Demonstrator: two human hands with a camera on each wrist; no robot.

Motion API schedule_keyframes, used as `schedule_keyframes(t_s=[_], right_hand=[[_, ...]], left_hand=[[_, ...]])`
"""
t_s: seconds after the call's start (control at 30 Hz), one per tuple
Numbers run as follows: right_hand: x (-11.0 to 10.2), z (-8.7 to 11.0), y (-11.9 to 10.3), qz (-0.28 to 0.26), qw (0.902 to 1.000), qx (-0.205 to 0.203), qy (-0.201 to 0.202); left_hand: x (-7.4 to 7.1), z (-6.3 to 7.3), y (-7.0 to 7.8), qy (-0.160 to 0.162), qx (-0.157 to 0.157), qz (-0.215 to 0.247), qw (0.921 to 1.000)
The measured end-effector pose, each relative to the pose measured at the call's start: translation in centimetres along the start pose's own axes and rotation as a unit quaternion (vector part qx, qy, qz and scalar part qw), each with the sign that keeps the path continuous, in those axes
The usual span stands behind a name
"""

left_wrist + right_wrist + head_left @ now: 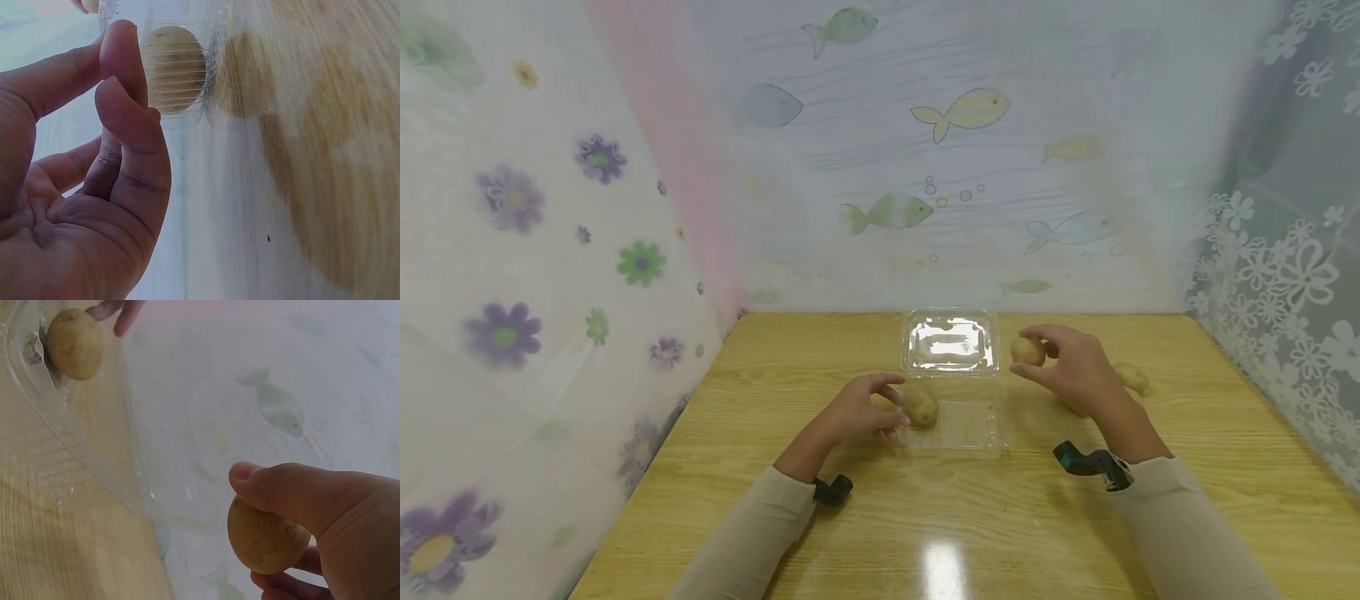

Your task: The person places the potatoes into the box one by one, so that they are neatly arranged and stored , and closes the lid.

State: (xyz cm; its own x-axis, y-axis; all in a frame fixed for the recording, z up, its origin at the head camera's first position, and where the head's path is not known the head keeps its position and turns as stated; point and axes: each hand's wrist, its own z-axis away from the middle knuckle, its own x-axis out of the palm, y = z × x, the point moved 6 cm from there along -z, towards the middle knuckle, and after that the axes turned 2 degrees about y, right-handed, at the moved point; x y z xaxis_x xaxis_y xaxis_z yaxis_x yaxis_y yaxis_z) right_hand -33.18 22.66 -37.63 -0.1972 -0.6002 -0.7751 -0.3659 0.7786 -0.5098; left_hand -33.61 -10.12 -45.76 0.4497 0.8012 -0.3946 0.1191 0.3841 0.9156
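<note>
In the head view a clear plastic container [966,425] lies with its hinged lid [951,360] folded back. One potato [921,407] sits at the container's left end; its side shows through the ribbed wall in the left wrist view. My left hand [861,408] is beside that end, fingers loosely bent and fingertips [125,100] right at the wall. To the right of the lid, my right hand [1071,362] pinches a second potato [1026,352] between thumb and fingers. The right wrist view shows this potato [265,540] held up.
Another potato [1131,377] lies on the wooden table [985,517] behind my right wrist, and part of one more potato [1077,407] peeks out under that hand. Fish-patterned sheeting [962,208] rises at the table's back edge, with flowered sheets on both sides.
</note>
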Motion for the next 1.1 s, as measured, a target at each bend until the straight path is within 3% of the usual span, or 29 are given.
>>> schedule_keyframes(t_s=[0.43,1.1], right_hand=[[0.5,-0.2,-0.3,0.008,0.9995,-0.026,0.016],[1.5,0.0,-1.5,0.002,0.9996,-0.026,-0.008]], left_hand=[[0.0,-0.1,0.0,-0.002,0.004,-0.011,0.9999],[0.0,-0.1,-0.1,0.001,0.002,-0.008,1.0]])
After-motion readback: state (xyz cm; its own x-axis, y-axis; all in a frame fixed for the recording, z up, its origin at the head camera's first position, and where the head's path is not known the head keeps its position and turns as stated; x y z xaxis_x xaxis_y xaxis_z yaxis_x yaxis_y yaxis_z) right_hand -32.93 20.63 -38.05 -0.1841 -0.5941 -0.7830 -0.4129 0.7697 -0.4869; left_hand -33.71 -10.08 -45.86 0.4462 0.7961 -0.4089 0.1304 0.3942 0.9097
